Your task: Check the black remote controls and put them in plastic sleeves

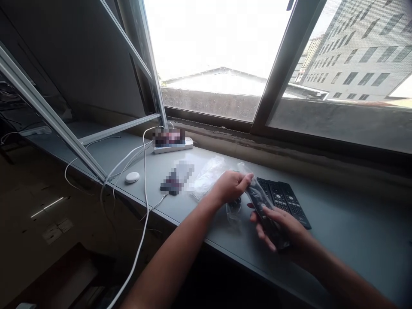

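A black remote control [261,201] inside a clear plastic sleeve lies tilted across my right hand [285,225], whose fingers wrap round its lower part. My left hand [230,185] pinches the upper end of the clear sleeve [250,182] between thumb and fingers. Beyond my right hand, several black remotes [283,195] lie side by side on the grey table [341,214]. Crumpled clear plastic bags [209,171] are heaped just past my left hand. Below that hand, another dark item in clear plastic [234,210] shows in part; I cannot tell its kind.
A white power strip [174,148] stands near the window wall, with a blurred-out item on it. Left of the bags lies another blurred-out item [175,182], then a white round object [132,177]. White cables [144,171] hang over the table edge beside a metal frame [80,150].
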A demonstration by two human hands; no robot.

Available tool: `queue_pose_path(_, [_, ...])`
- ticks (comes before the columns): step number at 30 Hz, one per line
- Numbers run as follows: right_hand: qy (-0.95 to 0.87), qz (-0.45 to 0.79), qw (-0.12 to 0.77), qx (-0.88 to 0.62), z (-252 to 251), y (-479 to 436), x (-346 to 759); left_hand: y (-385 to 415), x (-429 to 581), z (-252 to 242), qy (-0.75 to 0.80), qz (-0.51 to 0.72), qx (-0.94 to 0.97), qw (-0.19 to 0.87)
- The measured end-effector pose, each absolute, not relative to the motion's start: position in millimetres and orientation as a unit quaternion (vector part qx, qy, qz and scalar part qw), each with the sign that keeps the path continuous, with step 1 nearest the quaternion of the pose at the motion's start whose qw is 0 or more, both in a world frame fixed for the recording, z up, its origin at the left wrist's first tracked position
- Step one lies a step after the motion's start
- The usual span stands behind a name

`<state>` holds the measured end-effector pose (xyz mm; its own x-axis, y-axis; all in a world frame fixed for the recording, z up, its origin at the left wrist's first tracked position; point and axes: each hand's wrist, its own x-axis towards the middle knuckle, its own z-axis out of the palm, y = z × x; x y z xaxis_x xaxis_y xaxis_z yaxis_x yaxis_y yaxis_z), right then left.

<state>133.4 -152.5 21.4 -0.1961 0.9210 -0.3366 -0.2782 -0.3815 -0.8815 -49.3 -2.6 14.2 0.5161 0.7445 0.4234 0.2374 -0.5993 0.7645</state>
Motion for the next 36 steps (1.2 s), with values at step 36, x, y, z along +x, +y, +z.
queue_pose_path(36, [-0.346, 0.710, 0.461, -0.405, 4.5, -163.9, 124.1, 16.4, -42.2, 8.2, 0.310, 0.477, 0.670, 0.476])
